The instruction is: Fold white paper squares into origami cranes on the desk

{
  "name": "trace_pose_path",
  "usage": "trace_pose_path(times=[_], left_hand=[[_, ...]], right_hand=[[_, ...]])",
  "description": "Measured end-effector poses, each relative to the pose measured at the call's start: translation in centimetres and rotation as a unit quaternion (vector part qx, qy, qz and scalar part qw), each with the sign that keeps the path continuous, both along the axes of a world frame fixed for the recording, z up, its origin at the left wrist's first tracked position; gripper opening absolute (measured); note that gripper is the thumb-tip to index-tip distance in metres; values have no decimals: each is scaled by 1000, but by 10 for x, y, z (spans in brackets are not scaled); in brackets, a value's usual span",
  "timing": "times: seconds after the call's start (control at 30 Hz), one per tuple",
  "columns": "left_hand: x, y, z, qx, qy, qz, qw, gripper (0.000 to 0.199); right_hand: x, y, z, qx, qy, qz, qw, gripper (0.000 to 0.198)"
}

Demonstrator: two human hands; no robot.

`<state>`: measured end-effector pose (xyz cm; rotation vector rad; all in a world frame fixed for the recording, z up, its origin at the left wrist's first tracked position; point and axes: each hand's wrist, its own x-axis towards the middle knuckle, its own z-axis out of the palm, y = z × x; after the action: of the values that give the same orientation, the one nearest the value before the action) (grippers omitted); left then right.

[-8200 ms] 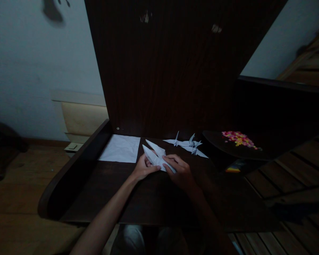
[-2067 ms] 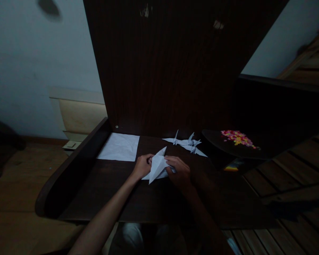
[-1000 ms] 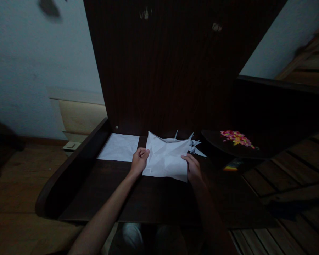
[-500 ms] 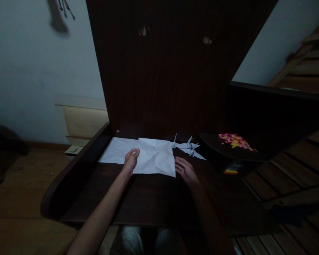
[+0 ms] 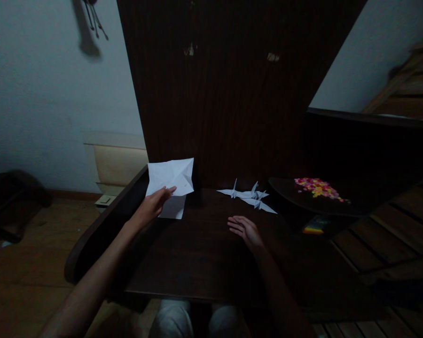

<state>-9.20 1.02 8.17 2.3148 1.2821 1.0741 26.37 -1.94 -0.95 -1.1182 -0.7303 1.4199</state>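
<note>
Right of the paper cranes [image 5: 246, 194]: colourful bits [image 5: 319, 188]; left: a raised side edge [image 5: 98, 230], and creased paper [image 5: 169, 174] clamped in the left hand [image 5: 154, 203]; in front: surface [image 5: 193, 253], the right hand [image 5: 246, 231] unclenched.

Sheet [image 5: 171, 173]: matt paper, creased. Folded cranes [image 5: 246, 194]: matt paper. Desk [image 5: 190, 263]: wood-grained, smooth. Wall [image 5: 42, 94]: matt. Floor [image 5: 31, 263]: wood.

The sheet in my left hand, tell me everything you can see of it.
The sheet is white and thin, looks like paper, and is spread open rather than folded up. Crease lines cross it, and its surface bends unevenly towards the right side. The left hand grips it at the near edge. It is above the left end of the desk, partly covering a second white page; whether those two touch, I can't tell.
</note>
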Motion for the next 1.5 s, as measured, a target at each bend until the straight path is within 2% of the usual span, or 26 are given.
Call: trace_pose_path(times=[0.1, 0.17, 0.3, 0.5, 0.63, 0.8, 0.93, 1.0, 1.13, 1.27, 1.5], left_hand=[[-16, 10, -30, -52, 89, -14, 995, 47], [-25, 13, -50, -61, 154, 3, 986, 54], [-33, 13, -69, -64, 275, 13, 959, 57], [-31, 10, -62, -35, 324, 77, 942, 53], [-29, 7, -58, -35, 332, 82, 939, 49], [-22, 0, -46, -52, 360, 110, 925, 29], [-6, 14, -39, -63, 277, 191, 940, 48], [4, 29, -44, -62, 255, 235, 936, 59], [13, 60, -69, -137, 278, 276, 910, 84], [8, 73, -90, -209, 287, 278, 893, 93], [6, 75, -92, -225, 296, 279, 885, 97]], right_hand=[[0, 0, 0, 1, -1, 0, 1000, 16], [0, 0, 0, 1, -4, 1, 1000, 16], [-1, 1, -1, -1, -9, -5, 1000, 15], [-2, 1, 1, 4, -6, -1, 1000, 16], [-2, 0, 3, -6, -11, -7, 1000, 16], [-2, 1, 2, -6, -11, -5, 1000, 16], [-2, 3, 1, -13, -16, 0, 1000, 15], [-2, 4, 2, -23, -16, 0, 1000, 14], [-1, 3, 2, -31, -19, -2, 999, 13], [1, 4, -2, -26, -27, -7, 999, 13], [-1, 5, -6, -23, -50, 4, 998, 15]])
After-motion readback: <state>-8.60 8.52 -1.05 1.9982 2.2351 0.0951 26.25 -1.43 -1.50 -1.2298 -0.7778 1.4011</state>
